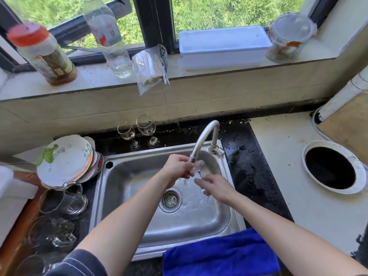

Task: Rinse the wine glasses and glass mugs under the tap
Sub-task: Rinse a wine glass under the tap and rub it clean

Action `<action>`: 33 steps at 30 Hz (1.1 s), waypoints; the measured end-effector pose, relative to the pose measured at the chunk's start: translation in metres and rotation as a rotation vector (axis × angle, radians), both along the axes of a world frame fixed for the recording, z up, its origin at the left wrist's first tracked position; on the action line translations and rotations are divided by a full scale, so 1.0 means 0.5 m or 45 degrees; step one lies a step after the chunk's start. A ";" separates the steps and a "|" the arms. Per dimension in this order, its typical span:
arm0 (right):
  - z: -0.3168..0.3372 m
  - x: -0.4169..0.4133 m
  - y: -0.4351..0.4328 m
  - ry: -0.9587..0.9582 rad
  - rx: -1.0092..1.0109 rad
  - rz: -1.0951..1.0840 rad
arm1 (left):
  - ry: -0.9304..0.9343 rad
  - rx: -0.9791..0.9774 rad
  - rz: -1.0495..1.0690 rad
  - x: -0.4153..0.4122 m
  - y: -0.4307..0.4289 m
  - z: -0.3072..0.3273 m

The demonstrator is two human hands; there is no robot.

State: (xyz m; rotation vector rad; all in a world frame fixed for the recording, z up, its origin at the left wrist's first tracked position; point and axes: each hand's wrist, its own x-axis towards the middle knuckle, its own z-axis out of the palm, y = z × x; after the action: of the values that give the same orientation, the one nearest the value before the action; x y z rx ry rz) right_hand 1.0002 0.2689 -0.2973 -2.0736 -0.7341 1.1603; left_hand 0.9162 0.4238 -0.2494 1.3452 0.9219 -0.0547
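Observation:
A clear wine glass (199, 167) lies tilted under the spout of the tap (205, 136), its foot up by the spout and its bowl down toward the sink (127, 176). My left hand (177, 168) grips the glass at the foot end. My right hand (216, 188) curls round the stem and bowl. Two more wine glasses (146, 128) stand upright on the dark counter behind the sink. Several glass mugs (63, 202) lie on the counter to the left.
Stacked plates (65, 158) lean at the sink's back left. A blue cloth (219, 253) hangs over the sink's front edge. A round hole (330, 167) opens in the right counter. Bottles, a white box (225, 46) and a jar stand on the windowsill.

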 end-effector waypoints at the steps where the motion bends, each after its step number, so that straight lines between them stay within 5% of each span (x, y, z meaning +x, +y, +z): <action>1: -0.005 -0.001 0.006 -0.019 0.017 0.002 | 0.022 0.037 0.015 -0.007 0.006 -0.001; 14: -0.029 -0.060 0.102 -0.342 0.071 -0.072 | 0.279 0.283 0.273 -0.213 0.076 -0.019; 21: -0.019 -0.109 0.068 -0.182 0.071 -0.501 | 0.306 0.371 0.014 -0.263 0.104 -0.038; 33: 0.045 -0.281 -0.152 -0.279 0.112 -1.095 | 0.174 0.710 -0.747 -0.203 -0.015 -0.019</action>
State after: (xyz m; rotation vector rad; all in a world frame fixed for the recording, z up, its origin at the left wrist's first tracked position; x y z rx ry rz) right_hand 0.8596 0.1929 -0.2747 -2.1043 0.0574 0.4137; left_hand 0.8145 0.4162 -0.2591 2.1248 0.6441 -0.3644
